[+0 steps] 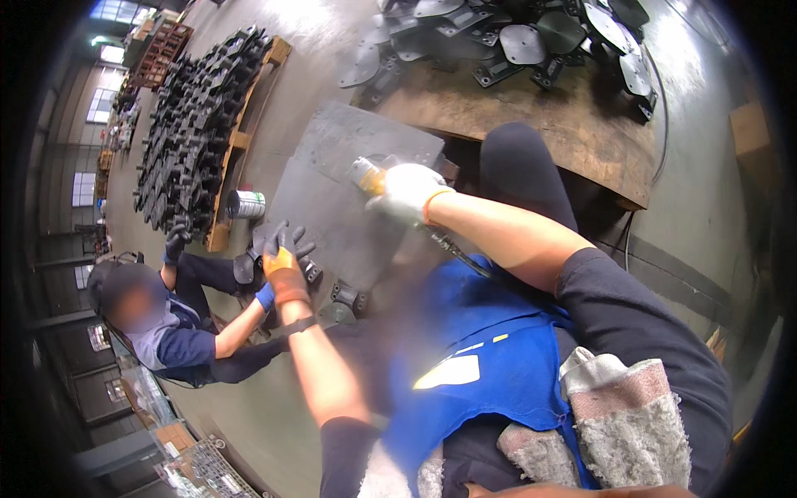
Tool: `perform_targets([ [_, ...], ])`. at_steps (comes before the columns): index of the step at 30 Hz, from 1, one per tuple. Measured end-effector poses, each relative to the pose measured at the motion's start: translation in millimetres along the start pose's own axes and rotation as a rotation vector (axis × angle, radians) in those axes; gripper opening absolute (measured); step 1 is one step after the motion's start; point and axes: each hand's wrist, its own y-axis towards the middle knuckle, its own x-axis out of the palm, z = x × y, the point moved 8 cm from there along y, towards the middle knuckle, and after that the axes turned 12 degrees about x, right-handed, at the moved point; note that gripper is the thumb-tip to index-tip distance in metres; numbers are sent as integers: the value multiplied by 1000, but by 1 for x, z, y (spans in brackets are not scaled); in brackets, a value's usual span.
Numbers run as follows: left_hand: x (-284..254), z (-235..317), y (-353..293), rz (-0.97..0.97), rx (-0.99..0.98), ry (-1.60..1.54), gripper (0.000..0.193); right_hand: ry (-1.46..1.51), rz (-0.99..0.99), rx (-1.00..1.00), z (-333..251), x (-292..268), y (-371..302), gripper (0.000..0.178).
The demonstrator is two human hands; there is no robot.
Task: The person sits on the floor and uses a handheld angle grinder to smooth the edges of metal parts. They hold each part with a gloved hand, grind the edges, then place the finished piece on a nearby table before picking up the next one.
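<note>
Head view, white-gloved right hand (413,192), grip wrapped around a yellow power tool (366,175) over a grey counter (309,192), orange-gloved left hand (284,261), grip spread, near the counter's edge, co-worker (184,342) beyond

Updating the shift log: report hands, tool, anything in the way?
Right hand gripping handheld tool over grey work surface. Left hand open, off the tool. Possible obstruction: co-worker's arm, beside left hand in view.

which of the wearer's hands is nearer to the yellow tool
The right: the white-gloved right hand holds the yellow tool, while the orange-gloved left hand is apart from it, off to the left and lower in the picture.
</note>
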Motion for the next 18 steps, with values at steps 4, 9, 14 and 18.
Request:
perform_targets([
  [4, 44, 88, -22, -75, 13, 293, 49, 68, 40, -32, -21, -34, -35, 46],
  [9, 75, 77, -13, -127, 6, 118, 52, 141, 235, -167, -29, -50, -54, 40],
  [14, 97, 75, -4, 22, 50, 229, 44, 121, 226, -10, -12, -25, -34, 42],
  [18, 81, 50, 20, -29, -72, 215, 49, -36, 108, 179, 0, 1, -11, 32],
])
